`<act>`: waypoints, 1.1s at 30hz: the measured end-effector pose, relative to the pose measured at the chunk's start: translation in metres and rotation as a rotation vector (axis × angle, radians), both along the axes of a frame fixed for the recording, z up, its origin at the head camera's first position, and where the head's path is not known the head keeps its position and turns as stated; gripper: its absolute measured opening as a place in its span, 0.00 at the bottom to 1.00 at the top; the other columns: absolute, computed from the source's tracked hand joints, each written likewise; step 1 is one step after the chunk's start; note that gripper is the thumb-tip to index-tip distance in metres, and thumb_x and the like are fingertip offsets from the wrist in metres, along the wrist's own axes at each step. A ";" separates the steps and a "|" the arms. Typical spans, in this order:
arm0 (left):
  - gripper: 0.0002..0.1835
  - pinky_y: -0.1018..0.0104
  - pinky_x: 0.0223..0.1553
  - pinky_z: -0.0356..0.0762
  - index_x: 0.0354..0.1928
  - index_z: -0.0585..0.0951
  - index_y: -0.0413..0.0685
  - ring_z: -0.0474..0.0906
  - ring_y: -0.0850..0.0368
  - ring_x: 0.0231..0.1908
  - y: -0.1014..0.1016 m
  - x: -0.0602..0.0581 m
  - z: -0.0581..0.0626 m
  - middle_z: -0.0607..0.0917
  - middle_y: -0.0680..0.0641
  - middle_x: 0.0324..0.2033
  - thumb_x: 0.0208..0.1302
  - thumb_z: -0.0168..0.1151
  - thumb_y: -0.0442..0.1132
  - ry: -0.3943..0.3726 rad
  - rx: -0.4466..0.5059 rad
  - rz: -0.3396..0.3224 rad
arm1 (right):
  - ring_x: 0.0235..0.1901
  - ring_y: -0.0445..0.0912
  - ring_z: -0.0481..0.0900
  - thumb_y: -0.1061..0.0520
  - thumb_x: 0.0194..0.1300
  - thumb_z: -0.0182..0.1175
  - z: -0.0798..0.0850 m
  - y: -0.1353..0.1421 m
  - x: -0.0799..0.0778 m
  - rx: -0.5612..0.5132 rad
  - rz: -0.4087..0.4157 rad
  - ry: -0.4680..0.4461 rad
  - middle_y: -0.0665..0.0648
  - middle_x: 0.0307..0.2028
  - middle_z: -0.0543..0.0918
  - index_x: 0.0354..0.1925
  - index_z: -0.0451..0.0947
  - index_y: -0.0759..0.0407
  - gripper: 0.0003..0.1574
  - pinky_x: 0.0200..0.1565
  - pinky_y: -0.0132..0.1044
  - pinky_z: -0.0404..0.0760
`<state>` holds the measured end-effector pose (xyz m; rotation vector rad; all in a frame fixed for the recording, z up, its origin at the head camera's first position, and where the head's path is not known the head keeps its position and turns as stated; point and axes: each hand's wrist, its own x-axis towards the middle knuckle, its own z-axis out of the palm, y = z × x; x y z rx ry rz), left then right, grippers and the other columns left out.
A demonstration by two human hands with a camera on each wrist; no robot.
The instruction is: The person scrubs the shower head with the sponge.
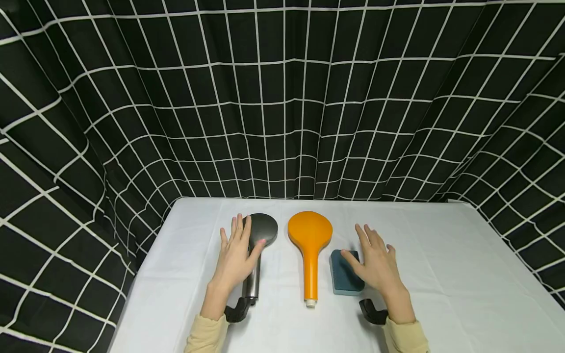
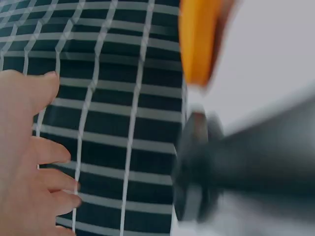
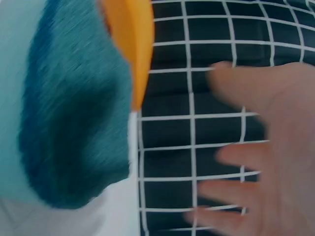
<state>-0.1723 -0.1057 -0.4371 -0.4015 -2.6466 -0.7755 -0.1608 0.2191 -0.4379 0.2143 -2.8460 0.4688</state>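
A dark grey shower head point(image 1: 265, 228) with a shiny handle lies on the white-covered table, its disc toward the back. Over its left side hovers my left hand point(image 1: 234, 257), fingers spread and straight, hiding part of it. In the left wrist view that shower head point(image 2: 256, 162) is large and blurred beside the hand point(image 2: 29, 157). An orange shower head point(image 1: 310, 235) lies in the middle, apart from both hands. My right hand point(image 1: 377, 262) is held with extended fingers over the right edge of a blue sponge point(image 1: 345, 274). The right wrist view shows the sponge point(image 3: 78, 108) apart from the fingers.
A white cloth point(image 1: 454, 274) covers the table. Black curtains point(image 1: 282, 108) with a white grid stand behind it and at both sides. A black wrist mount point(image 1: 238, 310) sticks out from the left wrist, another mount point(image 1: 372, 312) from the right.
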 end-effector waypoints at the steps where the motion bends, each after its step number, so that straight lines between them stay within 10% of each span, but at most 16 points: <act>1: 0.34 0.40 0.64 0.41 0.68 0.58 0.37 0.50 0.42 0.67 0.005 0.002 0.001 0.59 0.34 0.66 0.69 0.48 0.53 0.012 0.050 -0.029 | 0.59 0.68 0.62 0.38 0.60 0.57 0.002 -0.001 0.002 -0.011 0.006 -0.053 0.74 0.61 0.63 0.66 0.58 0.66 0.48 0.50 0.71 0.59; 6: 0.21 0.56 0.49 0.74 0.57 0.72 0.34 0.78 0.48 0.47 0.043 0.007 -0.003 0.80 0.39 0.47 0.67 0.54 0.41 -0.101 0.298 -0.176 | 0.46 0.68 0.73 0.34 0.62 0.53 0.003 -0.011 0.010 -0.059 -0.011 -0.355 0.80 0.52 0.66 0.63 0.55 0.76 0.53 0.45 0.63 0.71; 13: 0.29 0.63 0.33 0.78 0.59 0.62 0.24 0.80 0.49 0.37 0.089 0.005 -0.033 0.79 0.39 0.39 0.65 0.56 0.40 -0.526 0.479 -0.264 | 0.36 0.65 0.76 0.29 0.51 0.61 -0.005 -0.026 0.015 -0.011 -0.044 -0.441 0.83 0.48 0.67 0.63 0.50 0.82 0.67 0.37 0.56 0.77; 25: 0.21 0.66 0.31 0.79 0.46 0.73 0.22 0.80 0.52 0.30 0.106 -0.003 -0.058 0.80 0.42 0.30 0.55 0.65 0.33 -0.576 0.701 -0.208 | 0.40 0.71 0.72 0.38 0.49 0.67 -0.009 -0.037 0.019 -0.008 -0.051 -0.465 0.86 0.49 0.62 0.64 0.43 0.84 0.69 0.39 0.56 0.77; 33: 0.16 0.69 0.29 0.77 0.44 0.75 0.23 0.78 0.59 0.28 0.105 -0.007 -0.061 0.82 0.43 0.31 0.60 0.60 0.33 -0.771 0.965 -0.284 | 0.43 0.71 0.72 0.44 0.52 0.64 0.000 -0.031 0.017 -0.039 -0.048 -0.507 0.88 0.53 0.58 0.64 0.43 0.82 0.62 0.41 0.58 0.75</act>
